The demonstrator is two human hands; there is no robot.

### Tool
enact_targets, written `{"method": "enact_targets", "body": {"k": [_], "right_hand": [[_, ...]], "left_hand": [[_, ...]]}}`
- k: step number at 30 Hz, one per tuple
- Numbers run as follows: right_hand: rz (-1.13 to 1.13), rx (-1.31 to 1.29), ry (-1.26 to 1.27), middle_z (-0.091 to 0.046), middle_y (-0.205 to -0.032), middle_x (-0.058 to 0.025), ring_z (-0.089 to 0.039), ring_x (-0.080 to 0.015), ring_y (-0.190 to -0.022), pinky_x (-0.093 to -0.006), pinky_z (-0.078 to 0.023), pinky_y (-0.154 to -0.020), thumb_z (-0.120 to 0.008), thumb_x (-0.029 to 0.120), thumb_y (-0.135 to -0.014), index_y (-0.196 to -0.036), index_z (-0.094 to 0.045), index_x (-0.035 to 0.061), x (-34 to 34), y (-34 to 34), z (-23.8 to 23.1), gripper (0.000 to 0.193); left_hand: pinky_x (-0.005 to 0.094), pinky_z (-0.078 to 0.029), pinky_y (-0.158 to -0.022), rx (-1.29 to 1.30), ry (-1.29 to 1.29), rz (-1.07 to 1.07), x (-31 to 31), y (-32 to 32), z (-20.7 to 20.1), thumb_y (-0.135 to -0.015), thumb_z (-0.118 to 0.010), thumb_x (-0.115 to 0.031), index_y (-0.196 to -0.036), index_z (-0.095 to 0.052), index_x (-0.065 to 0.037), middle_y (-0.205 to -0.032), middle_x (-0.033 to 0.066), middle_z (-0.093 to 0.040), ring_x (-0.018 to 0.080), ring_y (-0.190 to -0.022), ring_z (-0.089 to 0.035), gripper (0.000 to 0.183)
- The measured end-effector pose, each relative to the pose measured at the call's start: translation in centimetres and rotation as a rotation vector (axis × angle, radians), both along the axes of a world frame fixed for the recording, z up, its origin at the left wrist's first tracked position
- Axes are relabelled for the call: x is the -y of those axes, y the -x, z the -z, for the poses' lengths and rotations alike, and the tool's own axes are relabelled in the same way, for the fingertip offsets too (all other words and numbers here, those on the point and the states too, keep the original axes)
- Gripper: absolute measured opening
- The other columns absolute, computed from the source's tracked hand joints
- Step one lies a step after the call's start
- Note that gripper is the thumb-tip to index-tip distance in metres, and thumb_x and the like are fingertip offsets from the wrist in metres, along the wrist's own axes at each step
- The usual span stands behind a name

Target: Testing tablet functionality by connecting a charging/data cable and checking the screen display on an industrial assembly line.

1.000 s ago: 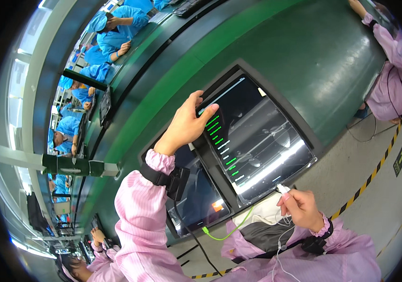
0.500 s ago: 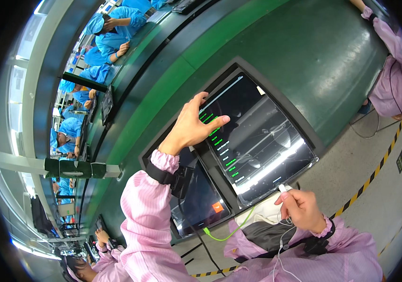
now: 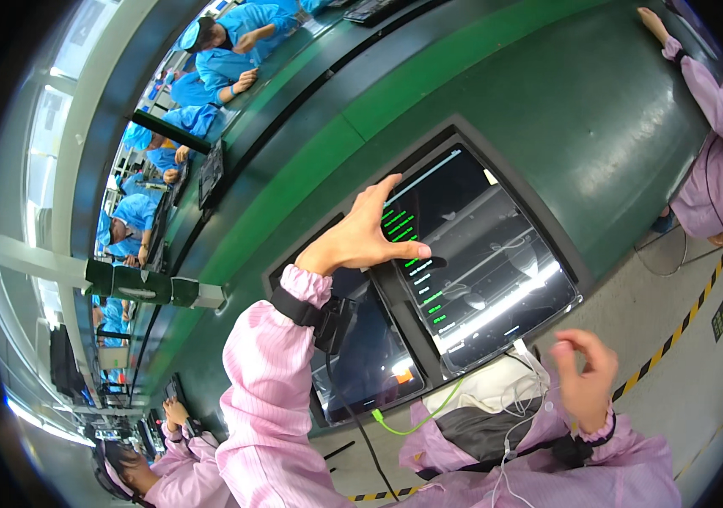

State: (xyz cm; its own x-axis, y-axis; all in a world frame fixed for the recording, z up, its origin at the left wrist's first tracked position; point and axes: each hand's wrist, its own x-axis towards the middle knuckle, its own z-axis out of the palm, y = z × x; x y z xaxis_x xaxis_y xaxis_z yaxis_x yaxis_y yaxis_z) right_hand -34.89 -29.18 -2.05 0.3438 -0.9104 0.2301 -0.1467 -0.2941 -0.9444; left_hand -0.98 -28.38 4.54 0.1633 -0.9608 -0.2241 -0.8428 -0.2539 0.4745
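Note:
A tablet (image 3: 509, 245) with a lit dark screen, covered with rows of green and white text, lies in a dark tray (image 3: 566, 258). Over its left edge my left hand (image 3: 353, 241) is spread, thumb and fingers apart, the thumb close to the text. Beside this tablet lies a second tablet (image 3: 365, 343) with a dark screen and an orange square, partly covered by my left forearm. A white plug (image 3: 520, 346) sits at the first tablet's near edge, its white earphone cord (image 3: 507, 440) hanging over my lap. Right of that plug, my right hand (image 3: 588, 381) is raised, fingers curved apart, holding nothing.
A bright green cable (image 3: 416, 428) runs from near the second tablet toward my lap. The green table (image 3: 598, 144) stretches far and right. People in blue (image 3: 230, 55) work along a line at the left; a person in pink (image 3: 721, 178) is at the far right. Striped tape (image 3: 674, 339) marks the floor.
My right hand has let go of the white plug and moved right, its fingers parting. My left hand still hovers at the tablet's left edge. The whole view has shifted slightly.

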Motion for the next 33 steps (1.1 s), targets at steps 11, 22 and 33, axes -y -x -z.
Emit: {"method": "enact_targets", "body": {"k": [11,22,33], "right_hand": [[-1.164,0.055,-0.013,-0.064,-0.099,-0.0087,-0.061,-0.0197,-0.083,-0.0285,-0.05,-0.073,-0.066,0.009,-0.077,-0.094,-0.067,0.0012,-3.4,0.9,-0.5,0.019],[-1.131,0.136,-0.079,-0.065,-0.082,-0.0091,-0.058,-0.0208,-0.066,-0.029,-0.049,-0.057,-0.063,0.005,-0.079,-0.119,-0.051,-0.0063,-3.2,0.2,-0.5,0.043],[-1.16,0.173,-0.088,-0.065,-0.079,-0.0096,-0.062,-0.0213,-0.063,-0.0299,-0.051,-0.056,-0.062,0.001,-0.079,-0.115,-0.055,-0.0037,-3.6,-0.6,-1.0,0.037]], "left_hand": [[0.0405,-0.026,-0.106,0.076,0.186,0.089,-0.4,1.2,-0.5,-0.058,-0.084,-0.038,-0.136,-0.024,0.002,-0.133,0.0249,-0.035,0.034,-0.128,-0.03,0.106],[0.0389,-0.043,-0.087,0.306,0.376,0.264,-8.2,5.9,-4.6,-0.066,-0.077,-0.021,-0.116,-0.05,0.002,-0.108,0.0173,-0.054,0.0331,-0.101,-0.052,0.061],[0.0381,-0.044,-0.085,0.203,0.331,0.399,-10.8,10.0,-3.0,-0.069,-0.074,-0.02,-0.109,-0.053,0.004,-0.103,0.0147,-0.055,0.0294,-0.099,-0.053,0.051]]}}
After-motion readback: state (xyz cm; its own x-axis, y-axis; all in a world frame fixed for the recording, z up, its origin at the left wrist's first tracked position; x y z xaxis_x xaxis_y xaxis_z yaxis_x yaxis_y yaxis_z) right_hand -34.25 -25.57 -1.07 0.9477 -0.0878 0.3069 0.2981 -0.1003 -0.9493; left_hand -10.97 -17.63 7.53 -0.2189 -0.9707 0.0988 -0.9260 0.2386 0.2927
